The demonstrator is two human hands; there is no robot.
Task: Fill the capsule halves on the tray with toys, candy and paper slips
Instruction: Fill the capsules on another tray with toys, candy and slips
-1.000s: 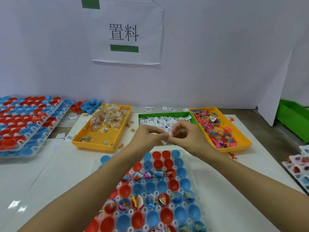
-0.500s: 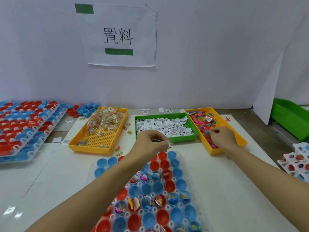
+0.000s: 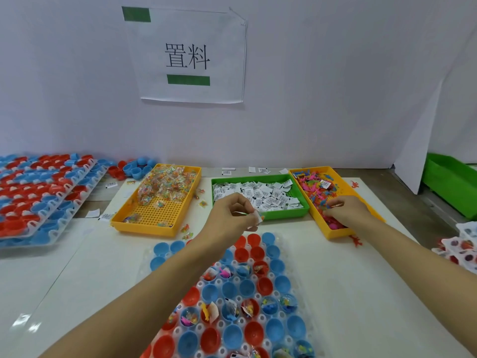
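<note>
A clear tray [image 3: 304, 293] of red and blue capsule halves [image 3: 247, 288] lies in front of me; some halves hold toys, candy and slips. My left hand [image 3: 232, 215] hovers over the tray's far end and pinches a white paper slip [image 3: 258, 217] together with small items. My right hand [image 3: 346, 210] reaches into the right yellow tray of small plastic toys [image 3: 317, 189], its fingers curled among the toys. Whether it holds one is hidden. A green tray of paper slips [image 3: 263, 195] sits between the hands. The left yellow tray [image 3: 144, 226] holds wrapped candy [image 3: 165, 184].
Stacked trays of red and blue capsule halves [image 3: 38, 192] fill the left side. Loose capsule halves [image 3: 134, 167] lie behind the candy tray. A green bin [image 3: 451, 182] stands at the right, another filled tray [image 3: 462, 246] at the right edge. A paper sign [image 3: 188, 55] hangs on the wall.
My hands were together over the slip tray; the right hand has since moved right into the toy tray. The left hand stays near the capsule tray's far end, still pinching the slip.
</note>
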